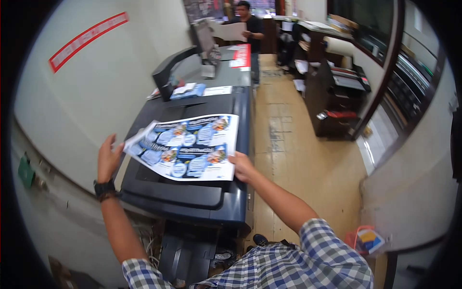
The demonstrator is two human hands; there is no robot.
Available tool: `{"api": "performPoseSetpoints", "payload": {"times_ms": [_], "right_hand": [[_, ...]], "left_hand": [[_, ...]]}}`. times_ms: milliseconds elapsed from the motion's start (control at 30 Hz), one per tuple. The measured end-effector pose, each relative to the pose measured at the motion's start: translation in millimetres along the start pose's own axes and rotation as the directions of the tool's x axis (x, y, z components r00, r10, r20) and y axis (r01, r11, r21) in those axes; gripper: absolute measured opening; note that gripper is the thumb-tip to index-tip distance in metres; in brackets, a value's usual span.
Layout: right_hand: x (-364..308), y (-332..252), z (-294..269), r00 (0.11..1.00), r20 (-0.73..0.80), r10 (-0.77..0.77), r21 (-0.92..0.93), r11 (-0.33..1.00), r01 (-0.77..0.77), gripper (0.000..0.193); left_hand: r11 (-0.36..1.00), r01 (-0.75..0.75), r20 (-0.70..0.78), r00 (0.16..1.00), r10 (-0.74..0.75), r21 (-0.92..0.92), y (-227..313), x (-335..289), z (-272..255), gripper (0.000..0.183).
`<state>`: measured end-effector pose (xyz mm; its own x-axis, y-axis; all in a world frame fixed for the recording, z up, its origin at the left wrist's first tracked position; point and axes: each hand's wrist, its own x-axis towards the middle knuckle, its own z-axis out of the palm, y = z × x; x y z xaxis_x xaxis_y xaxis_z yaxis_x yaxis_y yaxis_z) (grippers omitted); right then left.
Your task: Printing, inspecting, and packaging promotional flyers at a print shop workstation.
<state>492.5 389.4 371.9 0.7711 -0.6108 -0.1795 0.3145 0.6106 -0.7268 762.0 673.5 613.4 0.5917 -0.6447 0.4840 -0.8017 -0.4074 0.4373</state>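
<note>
A printed sheet [195, 144] with four blue-and-white panels and round pictures is spread over the top of a large dark printer [168, 190]. At its right edge, my right hand [243, 167] grips the paper, thumb on top. My left hand [109, 156], with a black watch on the wrist, is beside the sheet's left corner. Its fingers are spread and pointing up, and the thumb is close to the paper. Whether that thumb touches the corner I cannot tell. The sheet's left side bends slightly upward.
Small papers [192, 91] lie farther along the machine, beside a dark upright panel [166, 72]. A person [250, 26] at the far end holds a large paper. To the right stand a dark cabinet [337, 101] and a glass partition. A pink basket [368, 241] is at lower right.
</note>
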Motion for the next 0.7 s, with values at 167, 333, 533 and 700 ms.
{"api": "performPoseSetpoints", "payload": {"times_ms": [167, 333, 533, 700], "right_hand": [[-1.7, -8.1, 16.2, 1.0, 0.027, -0.011, -0.107, 0.994, 0.014, 0.03], [-19.8, -54.1, 4.1, 0.981, 0.011, 0.195, -0.371, 0.912, -0.177, 0.033], [-56.4, -125.1, -116.8, 0.929, 0.172, 0.327, -0.531, 0.825, -0.193, 0.041], [-97.2, -136.1, -367.7, 0.915, -0.222, 0.338, -0.504, 0.764, -0.404, 0.037]], "left_hand": [[0.982, -0.161, 0.02, 0.986, 0.163, -0.096, 102.1, -30.0, 43.8, 0.052], [0.92, -0.204, 0.408, 0.849, 0.336, -0.334, 200.6, -34.4, 119.0, 0.055], [0.814, -0.418, 0.507, 0.639, 0.579, -0.403, 308.9, 6.7, 211.7, 0.056], [0.773, -0.388, 0.52, 0.579, 0.628, -0.502, 420.7, 49.9, 342.9, 0.055]]}}
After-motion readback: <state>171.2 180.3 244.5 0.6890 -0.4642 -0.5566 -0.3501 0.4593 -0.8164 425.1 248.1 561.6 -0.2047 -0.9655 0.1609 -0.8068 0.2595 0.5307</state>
